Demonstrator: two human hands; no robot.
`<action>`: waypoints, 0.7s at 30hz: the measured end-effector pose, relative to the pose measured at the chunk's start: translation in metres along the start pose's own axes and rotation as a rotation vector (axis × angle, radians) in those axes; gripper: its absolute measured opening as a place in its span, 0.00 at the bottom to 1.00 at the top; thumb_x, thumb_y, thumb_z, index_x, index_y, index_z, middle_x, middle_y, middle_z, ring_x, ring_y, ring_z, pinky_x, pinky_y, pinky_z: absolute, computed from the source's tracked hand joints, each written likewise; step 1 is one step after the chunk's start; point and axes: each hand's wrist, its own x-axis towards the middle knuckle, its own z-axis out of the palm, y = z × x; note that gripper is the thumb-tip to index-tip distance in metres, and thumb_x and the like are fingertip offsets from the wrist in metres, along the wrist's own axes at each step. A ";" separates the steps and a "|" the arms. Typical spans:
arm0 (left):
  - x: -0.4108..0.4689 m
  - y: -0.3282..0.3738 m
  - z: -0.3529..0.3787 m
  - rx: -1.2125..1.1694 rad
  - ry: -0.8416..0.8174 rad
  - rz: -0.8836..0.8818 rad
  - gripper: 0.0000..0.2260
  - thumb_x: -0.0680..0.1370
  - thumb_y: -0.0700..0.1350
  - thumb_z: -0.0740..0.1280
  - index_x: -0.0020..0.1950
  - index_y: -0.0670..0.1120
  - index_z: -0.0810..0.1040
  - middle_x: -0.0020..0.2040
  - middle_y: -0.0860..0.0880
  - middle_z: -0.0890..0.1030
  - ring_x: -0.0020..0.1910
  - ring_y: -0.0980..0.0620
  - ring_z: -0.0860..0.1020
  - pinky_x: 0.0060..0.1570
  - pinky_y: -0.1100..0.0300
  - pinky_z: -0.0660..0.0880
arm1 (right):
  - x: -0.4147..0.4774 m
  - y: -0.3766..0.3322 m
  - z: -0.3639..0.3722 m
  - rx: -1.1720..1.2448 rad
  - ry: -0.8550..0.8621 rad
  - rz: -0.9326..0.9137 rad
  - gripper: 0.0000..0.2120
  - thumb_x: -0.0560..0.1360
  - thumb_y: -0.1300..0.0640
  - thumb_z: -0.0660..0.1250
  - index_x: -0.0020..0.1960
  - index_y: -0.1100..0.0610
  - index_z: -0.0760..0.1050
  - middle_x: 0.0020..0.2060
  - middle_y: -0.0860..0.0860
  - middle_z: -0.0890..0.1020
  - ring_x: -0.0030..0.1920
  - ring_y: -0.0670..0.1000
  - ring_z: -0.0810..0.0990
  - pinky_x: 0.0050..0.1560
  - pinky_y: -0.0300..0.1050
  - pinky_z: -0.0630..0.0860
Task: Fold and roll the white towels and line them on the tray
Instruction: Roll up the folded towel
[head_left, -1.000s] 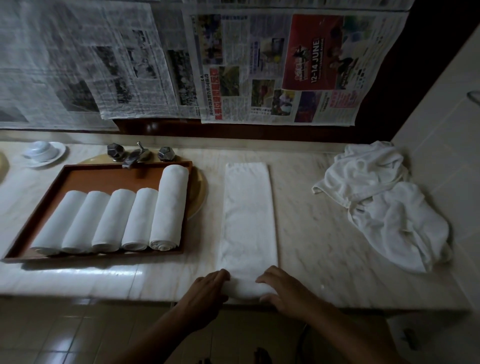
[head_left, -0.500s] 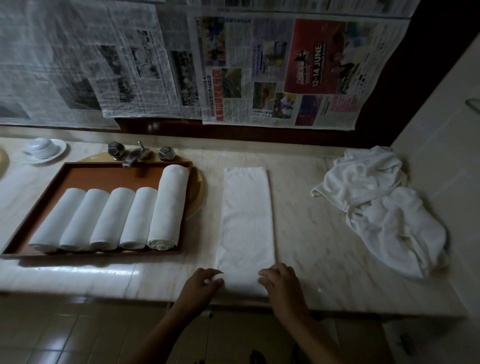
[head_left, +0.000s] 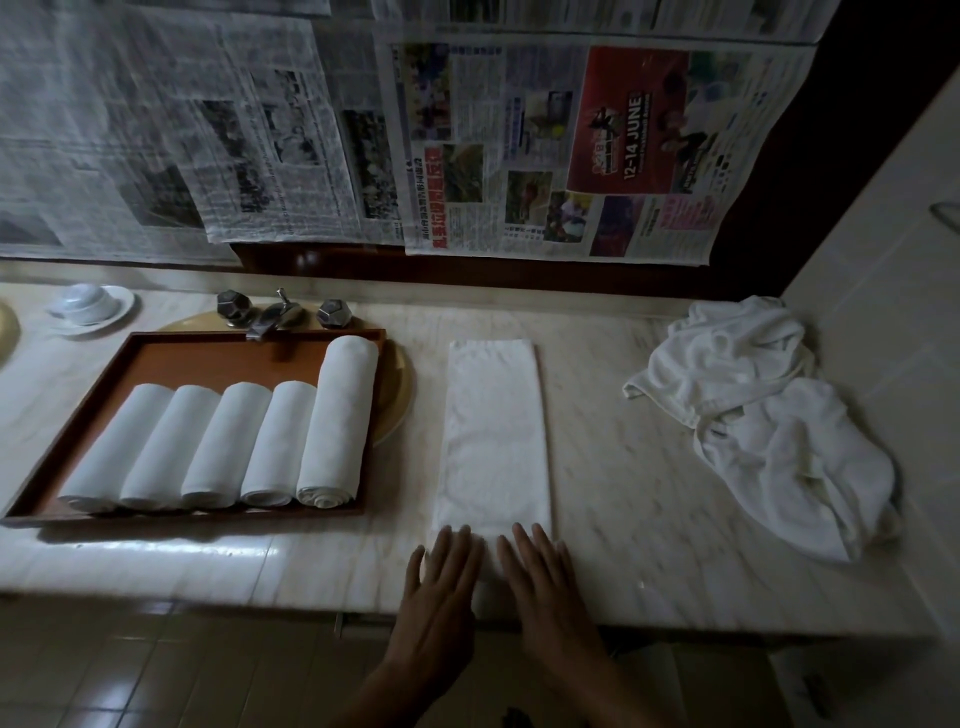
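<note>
Head view: two flat hands lay on the near end of the towel (head_left: 493, 431), which was not yet rolled.
The left hand (head_left: 441, 577) and right hand (head_left: 540, 577) pressed with straight, slightly spread fingers and pinched nothing. The towel lay as a long strip on the counter (head_left: 623, 493), between the tray (head_left: 130, 353) with five rolls (head_left: 218, 447) and the pile (head_left: 769, 431). If one hand pushed ahead, the roll would probably go crooked. With weak pressure it could come out loose. The near end sat at the counter edge and might slip off.
</note>
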 end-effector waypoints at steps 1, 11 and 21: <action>0.003 -0.003 0.000 0.054 -0.011 0.005 0.43 0.64 0.42 0.75 0.78 0.45 0.66 0.78 0.42 0.69 0.77 0.40 0.66 0.75 0.44 0.48 | 0.005 0.004 0.002 -0.008 -0.023 -0.009 0.40 0.69 0.62 0.62 0.81 0.56 0.59 0.80 0.57 0.63 0.79 0.62 0.59 0.75 0.60 0.52; 0.041 -0.049 -0.015 0.112 -0.141 0.169 0.31 0.81 0.48 0.65 0.82 0.48 0.57 0.80 0.47 0.63 0.79 0.45 0.62 0.77 0.47 0.60 | 0.030 0.034 -0.012 0.150 -0.176 -0.077 0.36 0.72 0.65 0.64 0.79 0.53 0.63 0.76 0.58 0.68 0.72 0.59 0.69 0.73 0.53 0.68; 0.024 -0.068 -0.027 -0.260 -0.165 0.120 0.19 0.79 0.59 0.65 0.67 0.54 0.70 0.63 0.57 0.74 0.60 0.55 0.73 0.58 0.58 0.70 | 0.018 0.040 -0.038 0.523 -0.253 0.111 0.23 0.78 0.50 0.71 0.71 0.47 0.70 0.67 0.46 0.73 0.67 0.45 0.72 0.65 0.32 0.66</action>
